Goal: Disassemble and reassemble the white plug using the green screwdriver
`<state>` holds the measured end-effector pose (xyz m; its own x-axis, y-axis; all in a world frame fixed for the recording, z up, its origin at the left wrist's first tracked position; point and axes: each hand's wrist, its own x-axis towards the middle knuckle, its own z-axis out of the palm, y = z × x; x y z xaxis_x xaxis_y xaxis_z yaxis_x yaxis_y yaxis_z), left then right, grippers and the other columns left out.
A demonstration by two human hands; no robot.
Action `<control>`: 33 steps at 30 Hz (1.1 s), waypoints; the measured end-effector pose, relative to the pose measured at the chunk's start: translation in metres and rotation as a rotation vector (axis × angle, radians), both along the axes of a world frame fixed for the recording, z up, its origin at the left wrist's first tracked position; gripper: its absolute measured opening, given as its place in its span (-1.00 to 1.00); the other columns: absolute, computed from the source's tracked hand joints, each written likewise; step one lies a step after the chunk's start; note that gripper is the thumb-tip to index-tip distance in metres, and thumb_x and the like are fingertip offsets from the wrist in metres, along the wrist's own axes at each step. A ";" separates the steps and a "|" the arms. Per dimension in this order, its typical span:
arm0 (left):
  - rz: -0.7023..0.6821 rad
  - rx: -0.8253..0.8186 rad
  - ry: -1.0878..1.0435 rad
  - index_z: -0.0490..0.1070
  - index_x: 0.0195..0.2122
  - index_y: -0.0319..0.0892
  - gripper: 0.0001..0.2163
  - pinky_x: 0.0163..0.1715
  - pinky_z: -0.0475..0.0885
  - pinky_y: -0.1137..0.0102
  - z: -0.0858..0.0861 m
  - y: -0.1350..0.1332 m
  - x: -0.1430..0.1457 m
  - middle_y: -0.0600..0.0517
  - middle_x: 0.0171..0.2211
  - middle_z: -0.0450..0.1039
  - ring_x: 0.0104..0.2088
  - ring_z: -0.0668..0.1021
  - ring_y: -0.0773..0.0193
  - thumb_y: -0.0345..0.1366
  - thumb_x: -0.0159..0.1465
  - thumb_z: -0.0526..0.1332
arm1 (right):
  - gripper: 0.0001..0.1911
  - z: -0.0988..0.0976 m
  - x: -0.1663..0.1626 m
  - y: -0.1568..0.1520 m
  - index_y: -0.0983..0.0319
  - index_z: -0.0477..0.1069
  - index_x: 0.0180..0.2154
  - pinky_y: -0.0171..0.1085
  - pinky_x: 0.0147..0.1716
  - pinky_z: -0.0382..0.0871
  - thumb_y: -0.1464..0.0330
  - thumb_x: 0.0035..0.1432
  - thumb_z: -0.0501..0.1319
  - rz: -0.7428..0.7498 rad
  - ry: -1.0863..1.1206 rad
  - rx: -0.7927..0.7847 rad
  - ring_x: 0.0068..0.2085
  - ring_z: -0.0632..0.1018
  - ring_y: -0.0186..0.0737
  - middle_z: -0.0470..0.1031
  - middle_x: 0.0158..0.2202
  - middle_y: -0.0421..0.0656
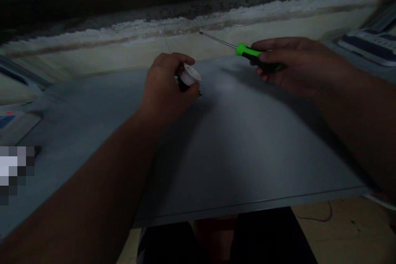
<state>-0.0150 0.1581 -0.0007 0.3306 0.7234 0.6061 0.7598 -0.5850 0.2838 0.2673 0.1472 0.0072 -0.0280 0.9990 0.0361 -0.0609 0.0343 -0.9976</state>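
My left hand is closed around a small round piece, white with a flanged rim on top and black underneath. Its exact kind I cannot make out, and my fingers hide part of it. In my right hand is a screwdriver with a bright green and black handle. Its thin metal shaft points up and to the left, toward the wall. The screwdriver tip is apart from the white and black piece. Both hands are raised over the grey table.
A pale wall with a rough upper edge runs behind the table. A white and dark device lies at the far right, and a pale object is at the left edge. Below the table's front edge, a cable shows at the right.
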 end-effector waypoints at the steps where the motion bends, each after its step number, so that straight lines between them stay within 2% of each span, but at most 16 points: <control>1: 0.000 0.000 -0.008 0.49 -0.02 -0.13 -0.62 -0.03 0.50 0.16 -0.001 0.002 -0.001 -0.05 -0.10 0.52 -0.10 0.55 0.10 -0.39 0.10 0.36 | -0.79 0.002 0.005 0.002 0.21 0.55 -0.16 -0.35 -0.43 0.40 0.57 0.22 0.26 -0.030 0.041 0.037 -0.42 0.49 -0.39 0.57 -0.28 -0.20; 3: -0.009 -0.010 -0.041 0.48 -0.05 -0.10 -0.61 -0.08 0.49 0.17 -0.003 0.005 -0.003 -0.02 -0.11 0.53 -0.14 0.54 0.12 -0.40 0.05 0.35 | -0.88 0.007 0.015 0.005 0.16 0.52 -0.26 -0.38 -0.40 0.39 0.50 0.27 0.27 -0.061 0.123 0.097 -0.39 0.49 -0.40 0.55 -0.33 -0.24; 4: -0.021 -0.020 -0.061 0.47 -0.10 -0.10 -0.61 -0.13 0.48 0.18 -0.002 0.005 -0.003 0.01 -0.16 0.53 -0.18 0.53 0.14 -0.39 0.00 0.37 | -0.87 0.009 0.019 0.006 0.14 0.50 -0.32 -0.40 -0.37 0.39 0.46 0.30 0.27 -0.067 0.157 0.111 -0.39 0.48 -0.41 0.52 -0.36 -0.26; 6: -0.036 -0.083 -0.082 0.46 -0.06 -0.10 -0.61 -0.19 0.46 0.21 0.000 0.003 -0.004 0.01 -0.17 0.54 -0.22 0.54 0.15 -0.40 0.04 0.33 | -0.81 0.011 0.025 0.007 0.09 0.45 -0.37 -0.41 -0.30 0.41 0.36 0.35 0.25 -0.096 0.213 0.129 -0.39 0.47 -0.40 0.50 -0.39 -0.30; 10: -0.085 -0.151 -0.076 0.44 -0.03 -0.09 -0.61 -0.34 0.42 0.30 0.006 -0.008 -0.003 0.05 -0.29 0.53 -0.35 0.52 0.20 -0.40 0.07 0.28 | -0.85 0.011 0.026 0.006 0.06 0.46 -0.33 -0.40 -0.22 0.49 0.22 0.33 0.26 -0.166 0.229 0.215 -0.35 0.53 -0.37 0.54 -0.35 -0.30; 13: -0.174 -0.201 -0.052 0.42 0.00 -0.13 -0.60 -0.37 0.40 0.34 0.008 -0.015 -0.002 0.05 -0.30 0.51 -0.38 0.51 0.23 -0.40 0.10 0.25 | -0.85 0.009 0.020 0.002 0.09 0.48 -0.31 -0.31 -0.22 0.57 0.18 0.24 0.34 -0.140 0.176 0.290 -0.34 0.60 -0.31 0.57 -0.33 -0.29; 21: -0.298 -0.238 -0.021 0.41 -0.02 -0.16 -0.67 -0.24 0.44 0.33 0.008 -0.020 -0.001 0.01 -0.22 0.54 -0.29 0.56 0.20 -0.36 0.17 0.27 | -0.81 0.012 0.003 -0.012 0.09 0.51 -0.29 -0.28 -0.21 0.62 0.24 0.10 0.46 -0.075 0.224 0.333 -0.38 0.63 -0.33 0.61 -0.36 -0.32; 26: -0.350 -0.235 -0.002 0.41 -0.08 -0.13 -0.76 -0.19 0.46 0.31 0.010 -0.021 0.002 -0.03 -0.18 0.55 -0.22 0.58 0.17 -0.37 0.21 0.26 | -0.75 0.006 -0.004 -0.014 0.08 0.50 -0.29 -0.20 -0.18 0.65 0.22 0.02 0.51 -0.014 0.176 0.321 -0.29 0.65 -0.26 0.61 -0.31 -0.29; 30: -0.401 -0.248 -0.050 0.39 -0.13 -0.12 -0.82 -0.18 0.46 0.34 0.008 -0.020 0.002 -0.01 -0.18 0.55 -0.20 0.58 0.19 -0.39 0.25 0.26 | -0.74 0.012 -0.010 -0.028 0.01 0.50 -0.23 -0.12 -0.17 0.63 0.23 0.04 0.48 -0.039 0.105 0.437 -0.21 0.65 -0.16 0.58 -0.24 -0.24; 33: -0.397 -0.271 -0.114 0.36 -0.02 -0.09 -0.72 -0.18 0.47 0.36 0.005 -0.020 0.001 0.01 -0.13 0.55 -0.19 0.59 0.22 -0.39 0.25 0.28 | -0.76 0.020 -0.015 -0.045 -0.02 0.52 -0.21 -0.06 -0.17 0.61 0.22 0.06 0.46 -0.185 -0.037 0.659 -0.15 0.66 -0.05 0.57 -0.20 -0.18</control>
<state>-0.0137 0.1377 0.0045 0.5551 0.6920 0.4615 0.4487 -0.7163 0.5344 0.2526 0.1022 0.0274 0.1280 0.7572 0.6406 0.0384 0.6416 -0.7661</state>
